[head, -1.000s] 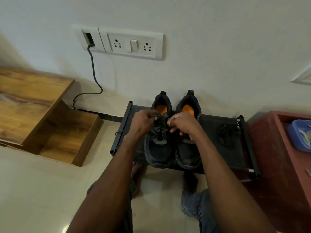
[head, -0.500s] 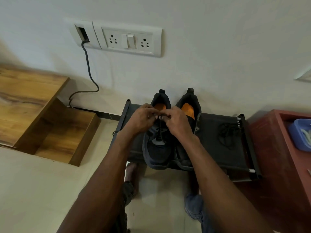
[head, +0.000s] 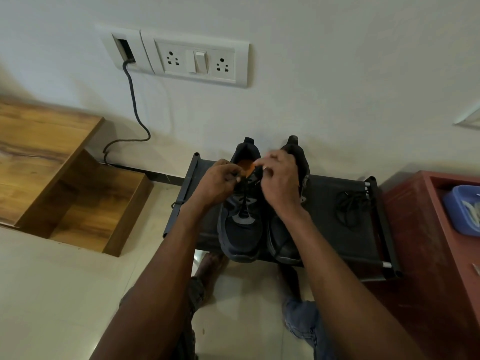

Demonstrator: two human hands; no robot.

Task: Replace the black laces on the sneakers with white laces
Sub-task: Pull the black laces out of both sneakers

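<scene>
**Inspector:** State of the grips?

**Assistant:** The left hand (head: pixel 220 181) has its fingers curled, pinching the black lace (head: pixel 244 201) at the top eyelets of the left sneaker (head: pixel 240 224). The right hand (head: pixel 279 183) is raised just across from it, fingers bent over the same shoe's collar; whether it actually grasps a lace end, I cannot tell (the fingertips are turned away from the camera).

**Inspector:** Location of the footwear?

**Assistant:** Directly beneath both grips, toes toward the person, on a low black shoe rack (head: pixel 337 229). The right sneaker (head: pixel 283 242) sits just beside the first, under the right wrist, touching it along the side. An orange insole (head: pixel 245 166) shows between the two grips.

**Inspector:** Anything else noted?

**Assistant:** A loose black lace (head: pixel 349 203) lies on the rack, well to the right of the right grip. Farther right, a red cabinet (head: pixel 415 242) carries a blue tray (head: pixel 459 211) with pale contents, too small to identify. Beyond the grips, a wall socket panel (head: pixel 197 61) with a dark cable (head: pixel 135 110) plugged beside it.
</scene>
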